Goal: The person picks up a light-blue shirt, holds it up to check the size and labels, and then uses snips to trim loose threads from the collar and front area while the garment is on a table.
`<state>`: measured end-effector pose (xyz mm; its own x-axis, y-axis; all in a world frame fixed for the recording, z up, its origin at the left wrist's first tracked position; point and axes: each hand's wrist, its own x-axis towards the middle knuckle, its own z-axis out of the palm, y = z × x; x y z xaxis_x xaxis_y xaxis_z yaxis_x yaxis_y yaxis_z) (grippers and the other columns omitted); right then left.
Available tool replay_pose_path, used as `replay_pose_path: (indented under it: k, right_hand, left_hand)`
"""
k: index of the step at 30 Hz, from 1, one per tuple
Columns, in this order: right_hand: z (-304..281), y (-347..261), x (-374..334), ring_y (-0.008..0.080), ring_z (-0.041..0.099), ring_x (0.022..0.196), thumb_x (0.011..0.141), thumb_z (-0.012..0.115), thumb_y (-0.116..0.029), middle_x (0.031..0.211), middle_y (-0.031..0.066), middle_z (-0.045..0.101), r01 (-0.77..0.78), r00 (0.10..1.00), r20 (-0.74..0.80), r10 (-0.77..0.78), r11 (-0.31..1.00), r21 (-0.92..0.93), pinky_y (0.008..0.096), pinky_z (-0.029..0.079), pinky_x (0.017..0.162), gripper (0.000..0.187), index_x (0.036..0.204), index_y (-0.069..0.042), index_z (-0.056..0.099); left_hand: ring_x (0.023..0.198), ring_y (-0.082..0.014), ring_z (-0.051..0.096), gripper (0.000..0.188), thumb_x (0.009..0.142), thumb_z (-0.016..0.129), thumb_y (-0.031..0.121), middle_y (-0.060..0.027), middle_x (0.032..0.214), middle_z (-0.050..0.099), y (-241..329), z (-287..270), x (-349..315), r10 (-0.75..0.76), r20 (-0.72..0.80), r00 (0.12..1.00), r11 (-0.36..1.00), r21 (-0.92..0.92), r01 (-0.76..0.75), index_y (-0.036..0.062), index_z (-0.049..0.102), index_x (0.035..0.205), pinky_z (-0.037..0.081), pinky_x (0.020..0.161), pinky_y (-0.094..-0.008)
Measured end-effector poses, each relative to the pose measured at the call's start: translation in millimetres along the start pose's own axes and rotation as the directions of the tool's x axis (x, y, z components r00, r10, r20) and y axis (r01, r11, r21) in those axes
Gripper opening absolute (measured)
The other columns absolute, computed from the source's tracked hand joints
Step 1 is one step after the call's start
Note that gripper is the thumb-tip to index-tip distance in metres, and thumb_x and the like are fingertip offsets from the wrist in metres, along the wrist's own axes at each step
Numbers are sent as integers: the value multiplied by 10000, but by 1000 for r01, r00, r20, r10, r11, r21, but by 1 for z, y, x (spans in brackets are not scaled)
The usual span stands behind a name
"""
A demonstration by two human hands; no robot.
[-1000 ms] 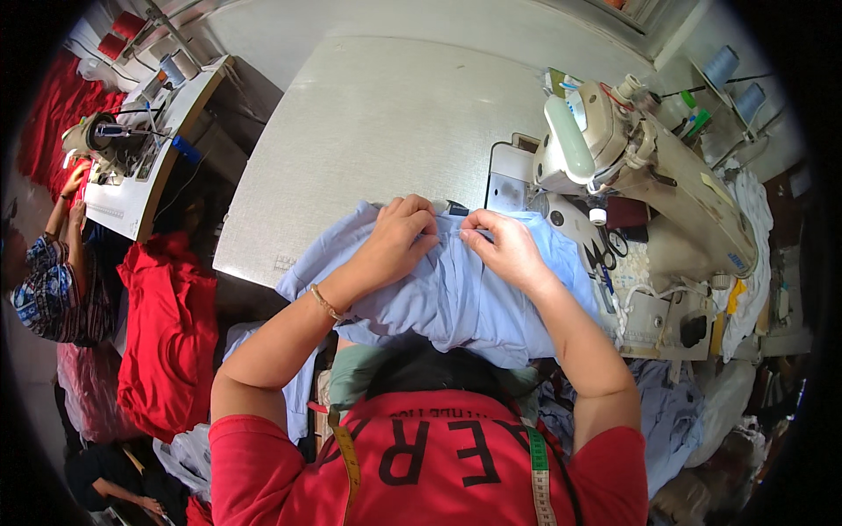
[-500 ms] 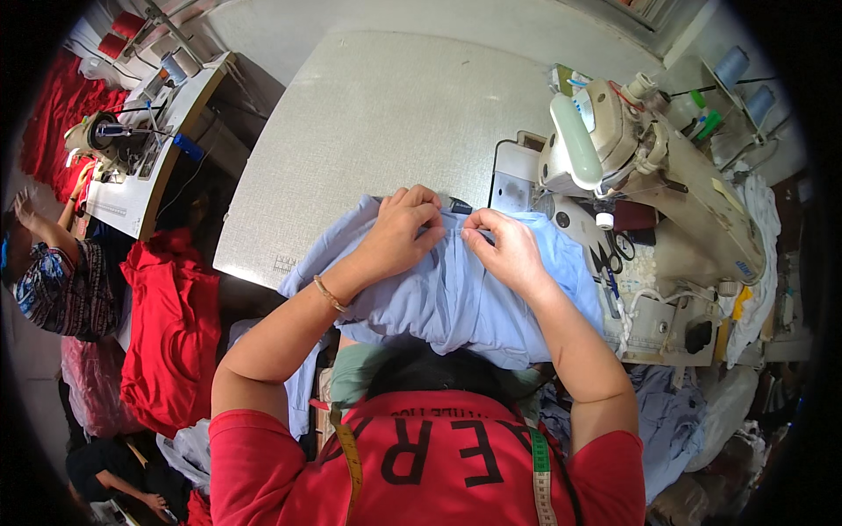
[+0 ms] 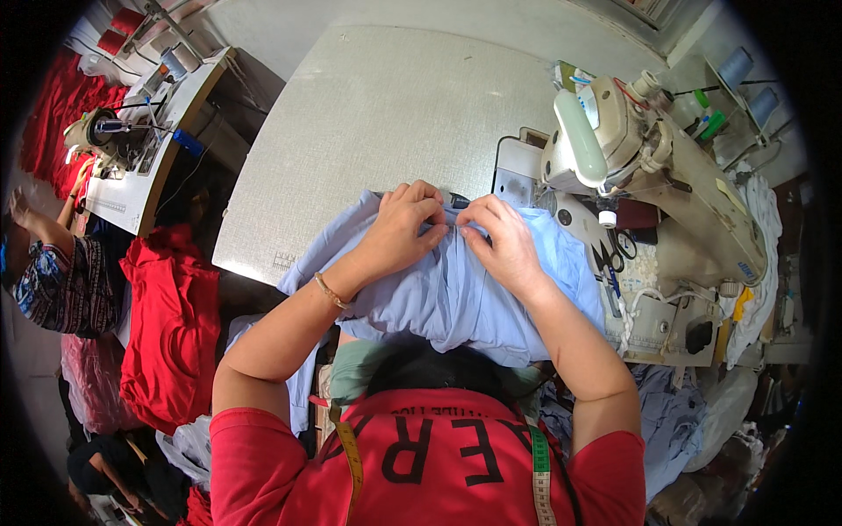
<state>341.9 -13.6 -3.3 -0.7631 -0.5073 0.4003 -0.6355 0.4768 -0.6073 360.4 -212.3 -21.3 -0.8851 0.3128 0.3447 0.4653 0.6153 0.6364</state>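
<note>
Light blue cloth, gathered and creased, spreads over the near edge of the pale table and over my lap. At its upper edge my left hand pinches a fold between thumb and fingers, knuckles up. Close beside it, my right hand has its thumb and fingertips pressed together on the same edge. The fingertips of both hands almost meet, so the bit of fabric between them is mostly hidden. Just beyond them a small dark object lies on the table; its kind is unclear.
A cream sewing machine stands to my right, with black scissors near its base. The pale tabletop stretches ahead. At left, another person's arm reaches toward a second machine; red cloth hangs nearby.
My right hand has shifted slightly left and up, closer to my left hand, its fingers more extended over the cloth. My left hand stays nearly in place.
</note>
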Motion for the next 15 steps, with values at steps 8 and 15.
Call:
replay_pose_path:
  k: [8, 15]
  right_hand:
    - [5, 6, -3, 245, 554, 884, 771, 620, -42, 909, 25, 586, 80, 997, 19, -79, 995, -60, 363, 422, 792, 143, 873, -128, 673]
    - [6, 11, -4, 238, 548, 869, 745, 617, -41, 897, 20, 585, 145, 989, 12, -145, 983, -111, 353, 414, 769, 160, 861, -138, 668]
  left_hand:
    - [988, -269, 512, 122, 732, 678, 81, -81, 1044, 551, -1, 2, 0, -4, -5, 1000, 1000, 8, 4, 56, 622, 838, 375, 862, -381]
    - [1080, -273, 501, 252, 764, 669, 82, -82, 1130, 557, 24, -15, -11, 49, 74, 996, 997, 61, -53, 69, 615, 1010, 353, 950, -405]
